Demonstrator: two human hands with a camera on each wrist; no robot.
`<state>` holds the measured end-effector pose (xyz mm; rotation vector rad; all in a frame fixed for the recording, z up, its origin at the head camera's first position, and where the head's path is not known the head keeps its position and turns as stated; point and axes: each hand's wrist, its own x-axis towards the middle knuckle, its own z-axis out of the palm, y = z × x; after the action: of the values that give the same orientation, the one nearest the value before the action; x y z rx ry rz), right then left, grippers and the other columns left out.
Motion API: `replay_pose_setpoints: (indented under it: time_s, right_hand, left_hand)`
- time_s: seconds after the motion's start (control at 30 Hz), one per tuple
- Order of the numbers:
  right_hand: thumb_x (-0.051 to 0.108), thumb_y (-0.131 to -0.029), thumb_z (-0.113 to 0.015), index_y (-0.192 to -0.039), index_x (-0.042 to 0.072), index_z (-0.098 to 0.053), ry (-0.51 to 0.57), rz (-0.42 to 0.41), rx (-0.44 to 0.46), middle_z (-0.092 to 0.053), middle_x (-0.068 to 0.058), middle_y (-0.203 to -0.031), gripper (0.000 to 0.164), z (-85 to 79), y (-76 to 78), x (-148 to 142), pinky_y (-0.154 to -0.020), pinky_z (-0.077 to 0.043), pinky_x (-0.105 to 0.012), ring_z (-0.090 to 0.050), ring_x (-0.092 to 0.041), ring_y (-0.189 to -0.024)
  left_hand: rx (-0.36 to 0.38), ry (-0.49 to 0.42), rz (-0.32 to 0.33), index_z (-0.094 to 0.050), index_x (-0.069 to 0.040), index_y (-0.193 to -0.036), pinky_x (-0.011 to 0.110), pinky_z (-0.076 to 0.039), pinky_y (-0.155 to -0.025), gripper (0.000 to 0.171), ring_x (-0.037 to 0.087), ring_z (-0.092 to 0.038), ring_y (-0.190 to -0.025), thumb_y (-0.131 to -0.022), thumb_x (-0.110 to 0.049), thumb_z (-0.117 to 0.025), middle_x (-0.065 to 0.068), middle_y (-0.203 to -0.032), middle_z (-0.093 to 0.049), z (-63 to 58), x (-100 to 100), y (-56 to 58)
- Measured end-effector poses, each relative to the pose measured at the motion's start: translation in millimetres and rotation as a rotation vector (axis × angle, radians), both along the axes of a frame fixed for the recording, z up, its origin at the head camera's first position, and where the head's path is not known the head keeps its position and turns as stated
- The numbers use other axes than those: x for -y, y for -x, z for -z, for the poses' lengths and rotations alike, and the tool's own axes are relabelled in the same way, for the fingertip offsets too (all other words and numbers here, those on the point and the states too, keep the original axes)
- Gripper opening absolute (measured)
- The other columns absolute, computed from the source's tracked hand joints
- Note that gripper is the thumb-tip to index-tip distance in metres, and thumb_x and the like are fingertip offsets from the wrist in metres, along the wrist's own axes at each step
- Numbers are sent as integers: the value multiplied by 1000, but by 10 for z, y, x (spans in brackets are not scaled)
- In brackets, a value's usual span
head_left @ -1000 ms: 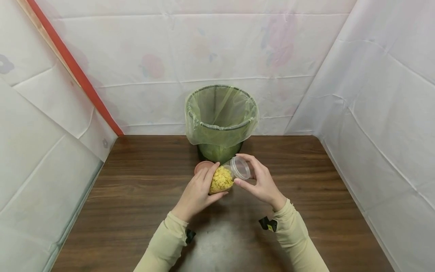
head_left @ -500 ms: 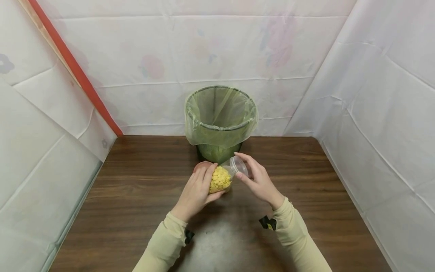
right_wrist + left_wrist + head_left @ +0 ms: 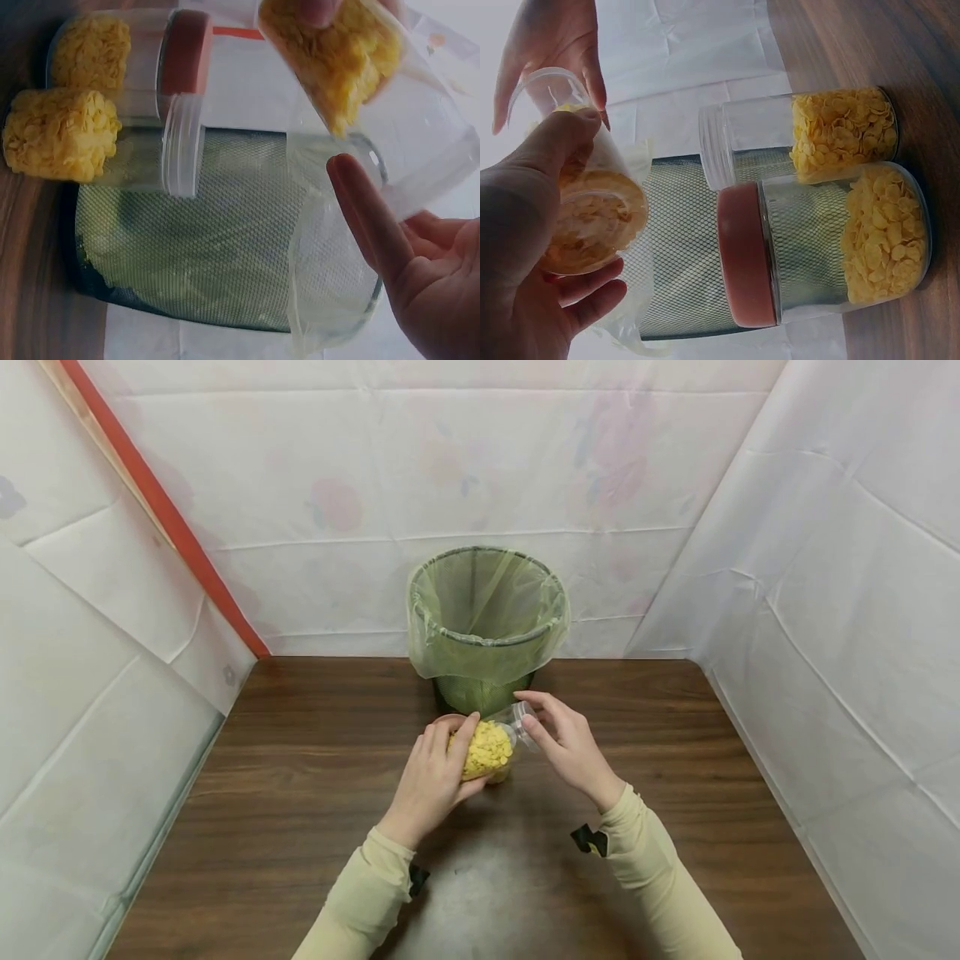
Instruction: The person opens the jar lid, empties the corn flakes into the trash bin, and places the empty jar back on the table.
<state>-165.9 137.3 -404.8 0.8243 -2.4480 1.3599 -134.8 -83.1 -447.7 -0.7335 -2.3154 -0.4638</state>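
My left hand (image 3: 431,772) grips a clear jar (image 3: 615,161) part filled with yellow corn flakes (image 3: 487,750). The jar is tipped, its mouth toward the right hand. With thumb and fingers spread and fairly straight, my right hand (image 3: 573,747) is right at the mouth, the rim between them in the head view. Below stand two more jars of corn flakes, side by side on the table. A pink lid (image 3: 746,255) tops one jar (image 3: 90,56); the other jar (image 3: 844,135) has a clear ridged top (image 3: 182,146). In the head view my left hand largely hides both.
A dark mesh bin (image 3: 187,240), lined with a pale green bag (image 3: 487,662) folded over its rim, stands just behind the jars. The brown wooden table (image 3: 315,793) is walled by white patterned sheets (image 3: 337,460). A red strip (image 3: 165,518) runs along the left corner.
The held jar has turned so its mouth faces more to the right and shows side-on. The right thumb and fingers have shifted slightly up and now overlap the rim.
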Motion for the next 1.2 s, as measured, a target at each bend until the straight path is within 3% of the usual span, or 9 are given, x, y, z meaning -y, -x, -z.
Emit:
replay_pose_setpoints:
  time_s: [0.07,0.3,0.43,0.63,1.2]
  right_hand:
    - [17,-99,-50,-129,14,-55,-16,13,-17,-62,-3,-118,31,5,-7,25,-82,-53,-33,-60,-14,-99]
    - [25,-100,-43,-122,10,-57,-104,101,-171,-55,1,-85,30,5,-19,108,-61,-46,-26,-50,-9,-65]
    - [25,-100,-40,-118,9,-58,-148,145,-254,-60,-3,-90,30,47,-12,122,-65,-50,-29,-56,-11,-71]
    - [30,-102,-34,-114,5,-57,-157,132,-328,-64,-9,-102,35,91,9,117,-69,-52,-34,-61,-18,-80]
    - [33,-103,-30,-115,5,-57,-187,109,-367,-64,-10,-107,41,92,32,52,-72,-54,-36,-64,-21,-86]
  left_hand:
    - [-3,1,0,-42,-3,-138,42,-48,-78,88,32,-52,-105,-68,-40,-81,18,-115,-52,-7,-2,-5]
    - [-34,21,-5,-44,-4,-138,41,-46,-76,86,31,-54,-105,-69,-42,-79,16,-115,-54,-36,0,-8]
    - [-47,36,-15,-46,-7,-137,40,-44,-74,86,30,-55,-103,-68,-46,-79,14,-115,-56,-56,25,-11]
    - [-38,16,-3,-50,-9,-135,39,-42,-72,85,28,-56,-100,-65,-46,-81,11,-114,-58,-79,59,-15]
    - [-27,13,15,-55,-10,-130,38,-43,-74,83,26,-58,-98,-61,-48,-81,8,-108,-65,-132,56,11]
